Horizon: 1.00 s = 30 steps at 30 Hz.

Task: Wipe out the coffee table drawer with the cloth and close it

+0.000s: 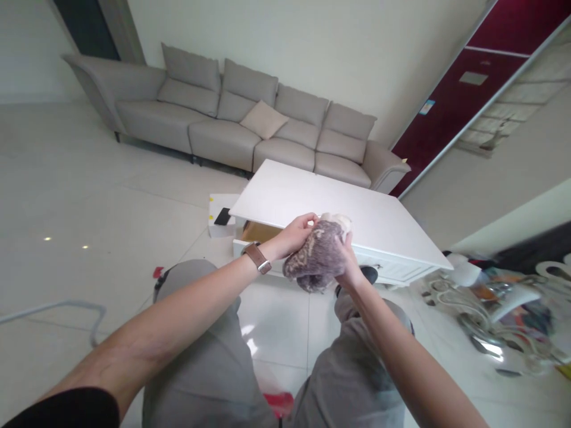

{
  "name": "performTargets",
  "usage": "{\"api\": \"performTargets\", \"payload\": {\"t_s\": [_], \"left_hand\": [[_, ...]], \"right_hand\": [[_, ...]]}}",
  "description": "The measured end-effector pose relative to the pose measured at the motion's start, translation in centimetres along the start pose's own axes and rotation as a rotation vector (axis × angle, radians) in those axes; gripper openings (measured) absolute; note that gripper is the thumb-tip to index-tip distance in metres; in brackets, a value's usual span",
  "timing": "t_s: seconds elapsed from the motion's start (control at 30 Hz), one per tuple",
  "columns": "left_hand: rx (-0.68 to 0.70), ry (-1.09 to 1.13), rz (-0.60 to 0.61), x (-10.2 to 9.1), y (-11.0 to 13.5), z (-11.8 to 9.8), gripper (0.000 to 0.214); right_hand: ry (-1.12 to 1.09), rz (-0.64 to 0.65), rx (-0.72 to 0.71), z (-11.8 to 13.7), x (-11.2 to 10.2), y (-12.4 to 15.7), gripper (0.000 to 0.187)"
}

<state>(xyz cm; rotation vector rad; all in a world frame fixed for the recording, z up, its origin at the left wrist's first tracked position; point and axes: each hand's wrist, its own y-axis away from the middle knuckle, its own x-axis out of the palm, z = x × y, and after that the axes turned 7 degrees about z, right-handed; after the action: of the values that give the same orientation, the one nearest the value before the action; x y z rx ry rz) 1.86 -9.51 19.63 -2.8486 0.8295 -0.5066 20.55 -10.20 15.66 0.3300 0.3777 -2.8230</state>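
A soft, furry grey-brown bundle [316, 257] with mottled tan patches and a cream-white part at its top hangs in front of the white coffee table. Its exact kind cannot be made out. My right hand [348, 257] grips its right side, fingers closed. On the other side my left hand [298, 233], below a brown watch strap, has its thumb and forefinger pinched together at the bundle's upper left edge. Part of the left fingers is hidden by the fur.
The coffee table [321, 196] has a drawer [241, 246] pulled out on its left. A white box [216, 205] with a black phone-like slab [223, 216] stands beside it. Behind is a grey sofa [227, 139]. Assorted clutter [504, 309] lies on the floor at right.
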Motion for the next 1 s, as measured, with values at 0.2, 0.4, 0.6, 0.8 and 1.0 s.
{"api": "performTargets", "payload": {"t_s": [0.2, 0.4, 0.6, 0.8, 1.0], "left_hand": [[-0.082, -0.155, 0.044, 0.9, -1.2, 0.3, 0.034], [0.028, -0.485, -0.24, 0.2, -2.4, 0.1, 0.016], [-0.287, 0.014, -0.206, -1.0, -2.8, -0.6, 0.044], [-0.105, -0.215, -0.227, -2.6, -3.5, 0.2, 0.074], [-0.267, -0.144, -0.185, -9.7, -3.6, 1.2, 0.048]], "right_hand": [[-0.233, -0.026, 0.043, 0.7, -1.9, -2.0, 0.087], [-0.49, -0.08, 0.132, 0.6, -0.7, -2.4, 0.058], [-0.303, -0.479, 0.098, 0.2, -0.7, -4.5, 0.057], [-0.183, -0.379, -0.043, -0.8, 0.8, -6.7, 0.055], [0.218, -0.161, -0.112, -5.3, -0.6, -10.3, 0.072]]}}
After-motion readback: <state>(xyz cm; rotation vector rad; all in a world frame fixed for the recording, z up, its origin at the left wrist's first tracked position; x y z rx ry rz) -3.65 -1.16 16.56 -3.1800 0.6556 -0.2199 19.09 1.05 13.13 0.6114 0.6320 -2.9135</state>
